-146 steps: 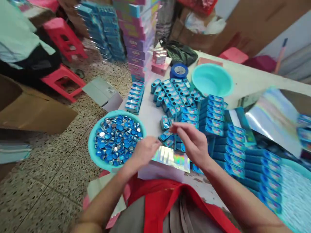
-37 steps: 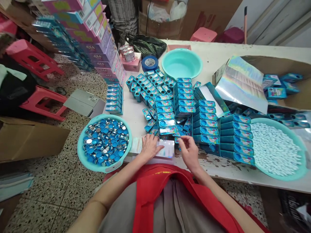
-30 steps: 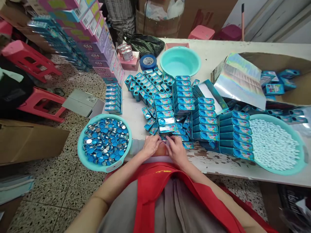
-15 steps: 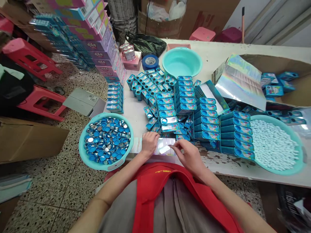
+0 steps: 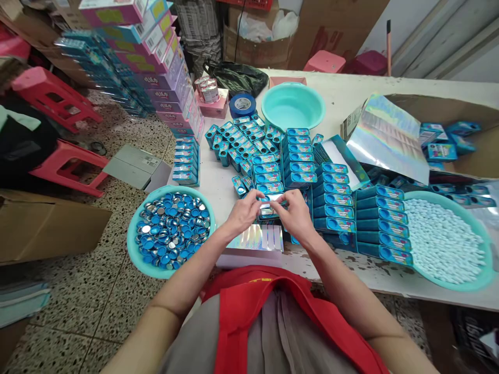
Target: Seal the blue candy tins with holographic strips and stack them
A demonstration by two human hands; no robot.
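Note:
My left hand [image 5: 244, 212] and my right hand [image 5: 292, 214] are raised together over the near end of a column of small blue tins [image 5: 267, 174]. Between their pinched fingertips is a small shiny strip [image 5: 273, 198], held just above the nearest tin. Below the hands a stack of holographic sticker sheets [image 5: 259, 239] lies at the table's front edge. A teal basin of blue and silver round caps [image 5: 170, 228] stands just left of my left hand.
More rows of blue tins [image 5: 351, 208] fill the middle of the white table [image 5: 351, 91]. A teal basin of white tablets [image 5: 442, 236] sits at right, an empty teal basin [image 5: 293, 106] and blue tape roll [image 5: 242, 104] behind. Stacked boxes [image 5: 156, 62] and pink stools [image 5: 58, 98] stand left.
Both hands have lifted from the holographic sheets at the table edge and moved forward to the nearest tin, carrying a small shiny strip between the fingertips.

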